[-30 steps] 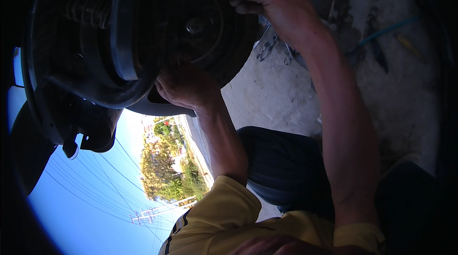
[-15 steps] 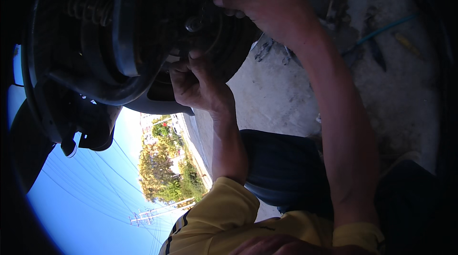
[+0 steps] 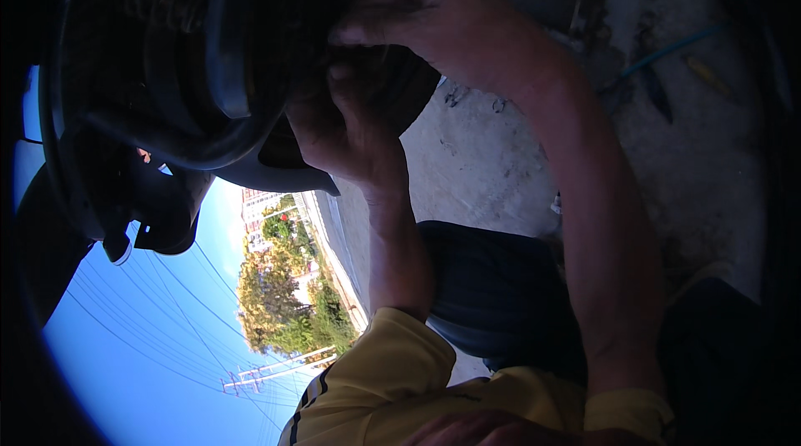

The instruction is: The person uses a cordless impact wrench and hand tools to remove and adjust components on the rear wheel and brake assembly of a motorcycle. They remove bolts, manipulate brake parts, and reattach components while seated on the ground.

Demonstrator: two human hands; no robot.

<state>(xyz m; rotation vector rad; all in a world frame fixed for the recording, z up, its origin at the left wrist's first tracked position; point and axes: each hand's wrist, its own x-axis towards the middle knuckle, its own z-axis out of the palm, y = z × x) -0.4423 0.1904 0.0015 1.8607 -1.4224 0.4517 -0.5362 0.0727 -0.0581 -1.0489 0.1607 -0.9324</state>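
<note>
My left hand point(image 3: 344, 131) is at the dark wheel assembly of a vehicle, its thumb pointing up and its fingers curled in. Just above it, my right hand point(image 3: 409, 16) reaches in from the right with thumb and fingers closed together near the hub. Both sets of fingertips nearly meet. Shadow hides what they hold, if anything. A dark wheel point(image 3: 415, 91) shows behind and beside the hands. To their left are a broad curved metal piece point(image 3: 229, 37) and a bent dark tube point(image 3: 179, 146).
A coil spring point(image 3: 163, 8) sits at upper left. On the concrete floor point(image 3: 484, 171) lie a blue-green hose or cable point(image 3: 676, 47), a yellow-handled tool point(image 3: 709, 77), a dark pointed tool point(image 3: 657, 97) and small metal pieces point(image 3: 455, 95). My knee point(image 3: 492, 287) is below.
My right hand has moved left and down toward my left hand, now covering the round metal part that showed at the hub. My left hand has shifted slightly up and left.
</note>
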